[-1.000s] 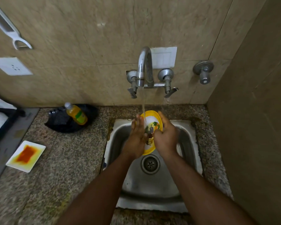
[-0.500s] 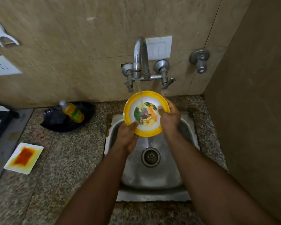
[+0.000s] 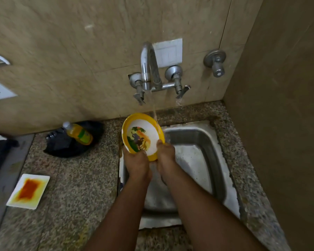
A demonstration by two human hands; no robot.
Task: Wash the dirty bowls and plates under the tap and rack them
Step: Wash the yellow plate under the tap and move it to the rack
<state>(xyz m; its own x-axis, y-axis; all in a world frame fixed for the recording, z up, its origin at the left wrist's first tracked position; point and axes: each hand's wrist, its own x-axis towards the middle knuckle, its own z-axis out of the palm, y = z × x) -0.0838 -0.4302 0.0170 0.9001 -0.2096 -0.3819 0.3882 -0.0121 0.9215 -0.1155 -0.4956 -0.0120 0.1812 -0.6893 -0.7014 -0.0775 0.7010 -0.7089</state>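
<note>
- Rinsing is the step in hand: the yellow-rimmed bowl (image 3: 142, 136), with a cartoon print inside, is held tilted over the left rim of the steel sink (image 3: 203, 142), its inside facing up toward the camera.
- Left hand (image 3: 137, 163) grips the near rim from below; right hand (image 3: 165, 153) pinches the right rim, thumb over the edge. Both have their fingers curled on the bowl.
- Half a second ago the bowl sat centred under the tap (image 3: 150, 69); now it has swung left, so the stream only clips its right edge. I judge the rinse is ending and the bowl is being drained or carried off.
- A dirty square plate (image 3: 28, 191), smeared orange, waits on the granite counter (image 3: 80, 196) to the left, well apart from the sink.
- A soap bottle (image 3: 79, 134) lies on a black bag (image 3: 69, 145) near the bowl's left side; the wall corner closes off the right. No rack is in view.
</note>
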